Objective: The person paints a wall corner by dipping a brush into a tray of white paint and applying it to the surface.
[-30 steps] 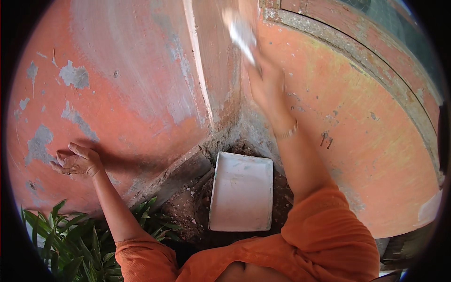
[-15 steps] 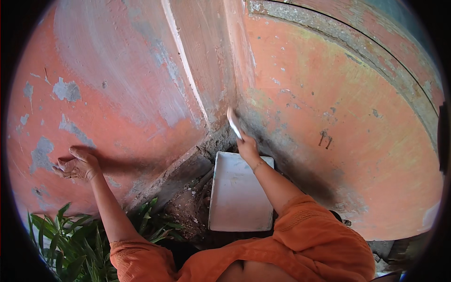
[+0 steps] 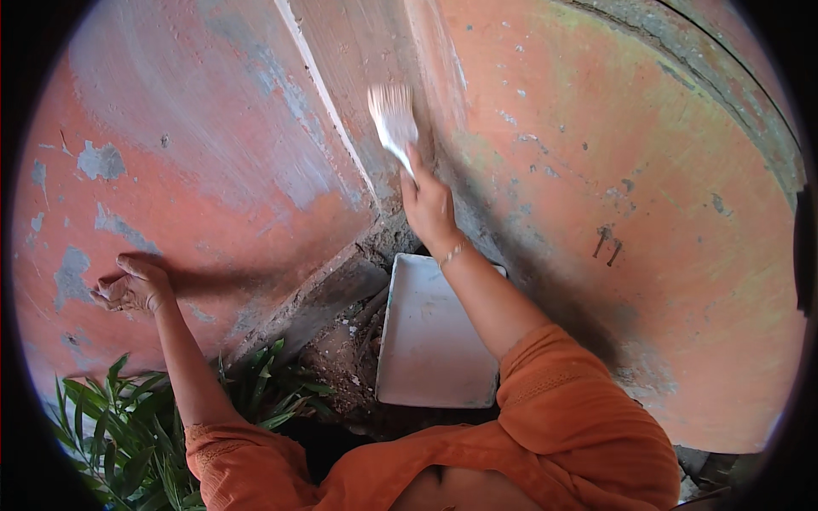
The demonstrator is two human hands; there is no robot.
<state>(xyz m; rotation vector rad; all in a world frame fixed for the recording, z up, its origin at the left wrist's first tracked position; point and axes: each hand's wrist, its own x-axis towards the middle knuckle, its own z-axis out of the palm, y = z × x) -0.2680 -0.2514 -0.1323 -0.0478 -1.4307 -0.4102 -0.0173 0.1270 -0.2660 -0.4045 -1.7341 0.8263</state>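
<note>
Coral-orange walls, peeling to grey in patches, meet in a corner before us, with a pale raised strip running down the left one. From the head view, we see our right hand with its grip closed around the handle of a white paintbrush, bristles up, in front of the corner; we cannot tell whether they touch it. Our left hand is beside the left wall, its grip loose and unclosed, fingers curled; contact is unclear. Below the paintbrush, a white rectangular tray sits at the corner's foot, partly behind our right forearm, which wears a bracelet. Green leaves grow at lower left.
</note>
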